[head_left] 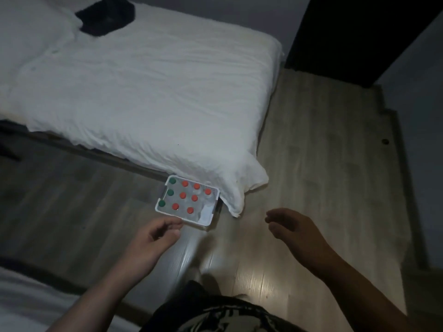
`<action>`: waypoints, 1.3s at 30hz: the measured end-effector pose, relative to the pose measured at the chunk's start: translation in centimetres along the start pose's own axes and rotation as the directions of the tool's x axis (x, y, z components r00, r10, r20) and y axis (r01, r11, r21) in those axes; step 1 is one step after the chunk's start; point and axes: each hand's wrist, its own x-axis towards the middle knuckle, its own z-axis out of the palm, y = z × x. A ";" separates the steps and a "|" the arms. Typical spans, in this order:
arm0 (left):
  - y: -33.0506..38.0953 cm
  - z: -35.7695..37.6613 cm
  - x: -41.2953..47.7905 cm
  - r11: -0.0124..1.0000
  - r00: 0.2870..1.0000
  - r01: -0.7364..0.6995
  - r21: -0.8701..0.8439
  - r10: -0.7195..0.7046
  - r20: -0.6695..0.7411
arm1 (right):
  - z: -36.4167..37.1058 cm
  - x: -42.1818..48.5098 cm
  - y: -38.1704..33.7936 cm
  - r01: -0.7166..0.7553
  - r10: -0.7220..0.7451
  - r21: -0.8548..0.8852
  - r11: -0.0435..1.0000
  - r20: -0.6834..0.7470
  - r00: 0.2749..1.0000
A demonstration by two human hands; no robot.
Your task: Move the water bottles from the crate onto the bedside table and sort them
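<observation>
A white rectangular plastic crate (202, 222) sits on the pale wood-plank floor (311, 164), tucked against the corner of a bed covered in a white crumpled duvet (143, 92), whose hanging corner drapes just beside the crate's right end. The crate's long axis runs left to right across the view, dipping slightly toward the right, roughly in line with the bed's side edge. Inside it, clear water bottles stand upright with their caps pointing straight up at the camera: three green-capped bottles (170, 192) in a column at the left end, and seven orange-capped bottles (183, 195) filling the rest. The left hand (155, 232) hovers just short of the crate's near rim, fingers loosely curled and holding nothing. The right hand (294, 226) hangs over the floor to the right of the crate, well apart from it, fingers relaxed and empty. A black cloth (106, 16) lies on the far end of the bed.
</observation>
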 end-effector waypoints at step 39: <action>-19.8 17.0 17.1 0.814 0.494 0.196 -0.547 -0.564 -0.662 | 13.7 40.5 9.1 0.639 0.059 -0.490 0.593 0.818 0.572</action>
